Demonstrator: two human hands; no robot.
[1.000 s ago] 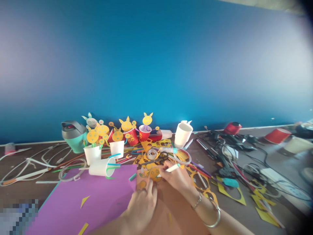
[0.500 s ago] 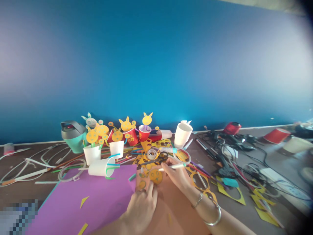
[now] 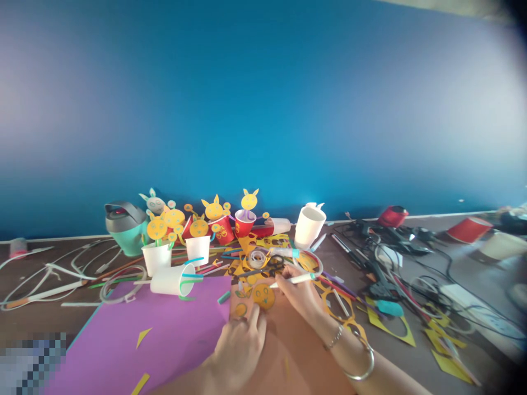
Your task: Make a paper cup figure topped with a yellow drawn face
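In the lower centre of the frame, the right hand (image 3: pixel 302 296) has its fingers clamped on a white marker (image 3: pixel 300 279), whose tip points left over the upper right of a yellow paper face (image 3: pixel 263 296); whether tip and paper touch, I cannot tell. The face lies on a brown sheet (image 3: pixel 308 356). The left hand (image 3: pixel 241 334) rests palm down, fingers close together, index fingertip at the face's lower edge; I cannot tell whether they grip anything. A small yellow disc (image 3: pixel 241 310) lies just beside it. At lower left, a purple sheet (image 3: pixel 164 334) bears 2 yellow scraps (image 3: pixel 143 338), and a white cup (image 3: pixel 164 281) lies sideways at its far edge
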